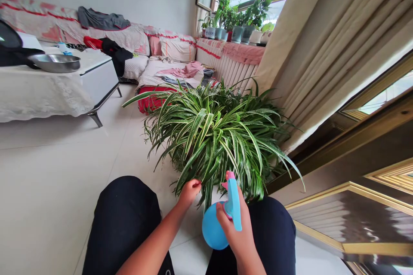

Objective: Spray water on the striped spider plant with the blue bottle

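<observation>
A large spider plant [213, 133] with long green-and-white striped leaves spreads out in front of my knees; its pot is hidden by the foliage. My right hand [237, 223] is wrapped round the neck of a blue spray bottle [214, 227], which has a light blue trigger head and a pink nozzle pointing toward the plant. At the plant's lower front edge, my left hand [189, 192] is closed with its fingertips against the leaves. Whether a leaf is pinched between those fingers cannot be made out.
A white table [100, 77] with a lace cloth and a steel bowl [56, 63] stands at left. Behind are a sofa [138, 36] with clothes and potted plants [238, 30] on a sill. A curtain [322, 51] and a dark gold-trimmed panel [348, 210] border the right.
</observation>
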A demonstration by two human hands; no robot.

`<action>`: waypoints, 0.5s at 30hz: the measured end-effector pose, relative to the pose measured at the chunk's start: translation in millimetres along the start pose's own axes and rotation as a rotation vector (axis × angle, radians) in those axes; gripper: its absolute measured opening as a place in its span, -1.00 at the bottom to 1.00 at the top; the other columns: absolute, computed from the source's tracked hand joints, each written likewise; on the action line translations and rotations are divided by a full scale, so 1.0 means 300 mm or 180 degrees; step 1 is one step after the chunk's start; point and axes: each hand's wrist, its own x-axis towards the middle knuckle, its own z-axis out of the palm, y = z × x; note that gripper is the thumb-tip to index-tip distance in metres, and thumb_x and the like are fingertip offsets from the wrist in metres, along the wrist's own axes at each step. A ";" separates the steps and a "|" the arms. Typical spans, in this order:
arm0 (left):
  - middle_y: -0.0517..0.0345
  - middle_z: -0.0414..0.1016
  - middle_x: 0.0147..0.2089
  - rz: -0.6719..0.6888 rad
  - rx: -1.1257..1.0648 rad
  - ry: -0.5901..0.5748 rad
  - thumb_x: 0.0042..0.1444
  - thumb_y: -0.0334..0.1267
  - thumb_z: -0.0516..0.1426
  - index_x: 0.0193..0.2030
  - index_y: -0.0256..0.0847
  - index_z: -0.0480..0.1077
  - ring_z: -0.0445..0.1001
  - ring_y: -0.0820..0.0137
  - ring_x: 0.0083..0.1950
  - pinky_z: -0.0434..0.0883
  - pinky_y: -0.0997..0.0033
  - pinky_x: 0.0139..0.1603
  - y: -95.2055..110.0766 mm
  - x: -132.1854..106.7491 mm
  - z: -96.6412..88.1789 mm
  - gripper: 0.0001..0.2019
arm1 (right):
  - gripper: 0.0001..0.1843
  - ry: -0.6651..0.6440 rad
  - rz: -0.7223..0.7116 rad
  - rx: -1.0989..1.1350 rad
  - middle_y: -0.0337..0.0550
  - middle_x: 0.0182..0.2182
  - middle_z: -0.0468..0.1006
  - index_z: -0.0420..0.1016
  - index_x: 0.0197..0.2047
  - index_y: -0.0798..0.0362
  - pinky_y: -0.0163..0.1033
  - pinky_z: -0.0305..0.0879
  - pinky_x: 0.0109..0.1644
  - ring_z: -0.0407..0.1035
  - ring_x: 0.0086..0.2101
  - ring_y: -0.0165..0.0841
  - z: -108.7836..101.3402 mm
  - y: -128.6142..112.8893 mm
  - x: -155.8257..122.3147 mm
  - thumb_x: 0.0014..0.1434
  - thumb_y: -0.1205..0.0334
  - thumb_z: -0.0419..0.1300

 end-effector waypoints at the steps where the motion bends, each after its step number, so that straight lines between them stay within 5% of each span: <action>1: 0.17 0.57 -0.33 -0.0028 0.0113 -0.0039 0.09 -0.18 0.21 -0.38 -0.25 0.45 0.52 0.36 -0.21 0.42 0.25 -0.05 -0.010 0.006 0.003 -0.83 | -0.30 -0.0025 0.0018 0.0042 0.00 0.12 0.44 0.19 0.31 -0.01 -0.11 0.45 -0.10 0.44 -0.02 -0.14 0.002 0.001 0.001 0.08 0.28 0.13; 6: 0.11 0.52 -0.10 -0.0114 0.0496 -0.0217 0.21 -0.13 0.13 -0.13 -0.28 0.43 0.50 0.35 -0.10 0.48 0.18 -0.04 -0.065 0.033 0.014 -0.76 | -0.36 -0.0102 0.0247 0.0330 -0.02 -0.01 0.53 0.27 0.26 0.01 -0.19 0.44 -0.31 0.49 -0.28 -0.25 0.008 -0.006 0.010 0.06 0.29 0.13; 10: 0.05 0.48 0.01 -0.0178 0.0680 -0.0207 0.21 -0.13 0.12 0.01 -0.26 0.39 0.49 0.30 -0.03 0.48 0.13 -0.01 -0.110 0.048 0.022 -0.69 | -0.49 -0.0147 0.0459 0.0395 -0.15 -0.32 0.56 0.40 0.11 0.07 -0.24 0.37 -0.41 0.37 -0.51 -0.36 0.010 -0.003 0.005 0.05 0.29 0.13; 15: 0.04 0.46 0.05 -0.0259 0.0895 -0.0179 0.22 -0.12 0.11 0.02 -0.22 0.38 0.48 0.30 0.00 0.47 0.13 0.01 -0.147 0.057 0.030 -0.70 | -0.60 -0.0088 0.0532 0.0319 -0.27 -0.47 0.47 0.43 -0.02 0.07 -0.26 0.34 -0.43 0.30 -0.56 -0.40 0.012 0.004 -0.001 0.02 0.29 0.14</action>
